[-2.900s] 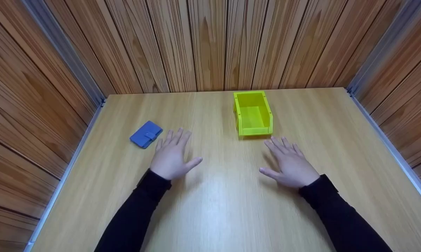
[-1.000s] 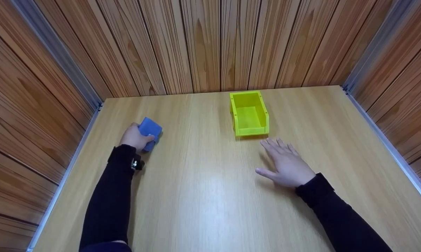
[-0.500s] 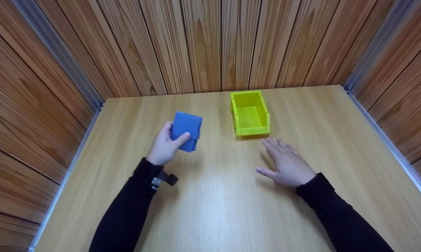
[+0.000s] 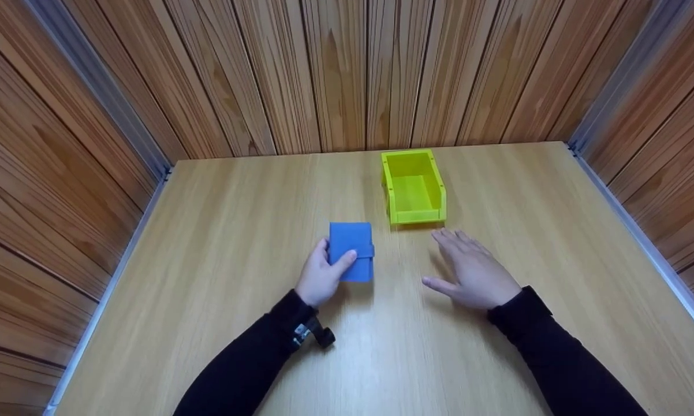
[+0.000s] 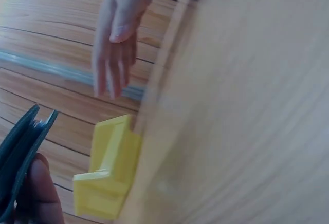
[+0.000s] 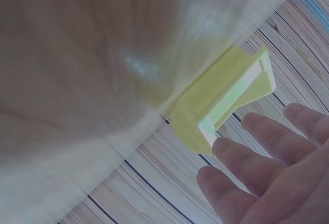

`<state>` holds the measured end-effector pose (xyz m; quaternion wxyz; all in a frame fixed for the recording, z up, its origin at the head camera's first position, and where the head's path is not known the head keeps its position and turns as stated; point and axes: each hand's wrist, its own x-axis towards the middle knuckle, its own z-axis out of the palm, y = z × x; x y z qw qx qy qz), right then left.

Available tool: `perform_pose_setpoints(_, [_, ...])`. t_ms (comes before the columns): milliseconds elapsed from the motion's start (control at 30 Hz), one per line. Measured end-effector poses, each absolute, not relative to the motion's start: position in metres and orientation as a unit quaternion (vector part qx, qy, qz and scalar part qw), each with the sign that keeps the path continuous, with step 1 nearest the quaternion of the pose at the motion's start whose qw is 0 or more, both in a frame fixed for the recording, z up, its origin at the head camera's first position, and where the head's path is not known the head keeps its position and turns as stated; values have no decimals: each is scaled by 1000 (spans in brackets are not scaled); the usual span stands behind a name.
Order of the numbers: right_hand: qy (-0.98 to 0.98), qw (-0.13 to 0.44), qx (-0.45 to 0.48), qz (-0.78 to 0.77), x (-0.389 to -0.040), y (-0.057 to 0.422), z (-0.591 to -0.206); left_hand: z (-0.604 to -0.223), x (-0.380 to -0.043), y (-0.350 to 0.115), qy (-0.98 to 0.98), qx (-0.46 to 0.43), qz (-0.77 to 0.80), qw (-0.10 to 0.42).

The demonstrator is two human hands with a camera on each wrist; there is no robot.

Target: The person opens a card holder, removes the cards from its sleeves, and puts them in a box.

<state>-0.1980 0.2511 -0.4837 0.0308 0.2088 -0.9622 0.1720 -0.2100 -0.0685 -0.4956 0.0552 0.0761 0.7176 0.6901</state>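
My left hand (image 4: 318, 278) holds a small blue wallet (image 4: 350, 237) with a strap clasp, thumb on its front face and the other fingers behind it. The wallet is raised above the table, near the middle. Seen edge-on in the left wrist view, the wallet (image 5: 20, 152) shows two covers slightly apart at the top. My right hand (image 4: 475, 275) is held flat with its fingers straight and thumb spread, holding nothing. Its fingertips (image 4: 446, 232) are just in front of a yellow-green open-fronted bin (image 4: 418, 217), which looks empty.
The pale wooden table (image 4: 237, 202) carries the bin toward its back edge. Wood-plank walls (image 4: 341, 75) stand behind and at both sides, with metal strips (image 4: 116, 98) at the corners. A small dark device (image 4: 309, 332) sits on the left wrist.
My left hand took hold of the blue wallet at the left of the table, lifted it, then carried it right and nearer to me. The right hand and bin stay in place.
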Motion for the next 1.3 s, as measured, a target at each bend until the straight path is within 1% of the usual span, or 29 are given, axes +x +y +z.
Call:
perform_pose_setpoints(300, [-959,47,201,192,-198,245,-477,-513,-211,-60,715,44,690,100])
perform_pose_setpoints(467, [-946,103,212,222,-196,232,-457,-515,-212,-59,704,38,699,116])
perform_pose_setpoints(567, [-930,141,237,243,-196,216,-443,-515,-212,-60,700,42,702,121])
perform_pose_setpoints(667, [-917,162,261,256,-196,196,-434,-516,-213,-61,703,51,699,123])
perform_pose_setpoints(833, [-908,151,294,257,-195,167,-436,-517,-212,-61,717,67,683,122])
perform_pose_setpoints(967, [-911,138,312,234,-194,151,-446,-517,-210,-62,719,77,677,135])
perform_pose_setpoints(1133, [-913,137,320,212,-194,142,-460,-516,-209,-60,699,89,691,160])
perform_pose_setpoints(1300, [-910,151,313,227,-196,140,-470,-517,-207,-59,701,104,686,165])
